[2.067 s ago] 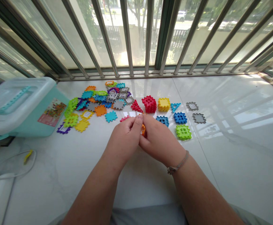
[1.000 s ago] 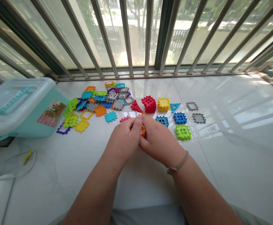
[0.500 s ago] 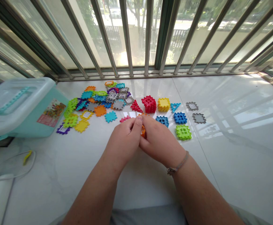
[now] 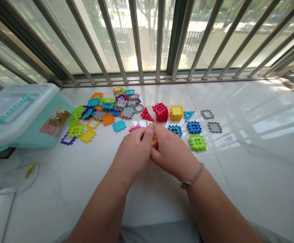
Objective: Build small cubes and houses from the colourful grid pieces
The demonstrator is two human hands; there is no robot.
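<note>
My left hand (image 4: 137, 146) and my right hand (image 4: 171, 148) meet in front of me, closed around orange interlocking tiles (image 4: 154, 142). Only a sliver of the orange shows between the palms; the fingers hide the rest. Just beyond my hands stand a stack of red tiles (image 4: 160, 113) and a stack of yellow tiles (image 4: 176, 113). To the right of my right hand lie blue window tiles (image 4: 194, 127), darker blue-grey tiles (image 4: 174, 130) partly behind the hand, and lime green tiles (image 4: 198, 143). A pink tile (image 4: 134, 128) lies behind my left hand.
A mixed pile of coloured tiles (image 4: 108, 105) spreads on the left. Beside it stands a lidded turquoise box (image 4: 28, 135). Two grey tiles (image 4: 214, 127) and a blue triangle (image 4: 188, 115) lie on the right. Metal bars (image 4: 158, 44) rise behind; a white cable (image 4: 37, 175) lies lower left.
</note>
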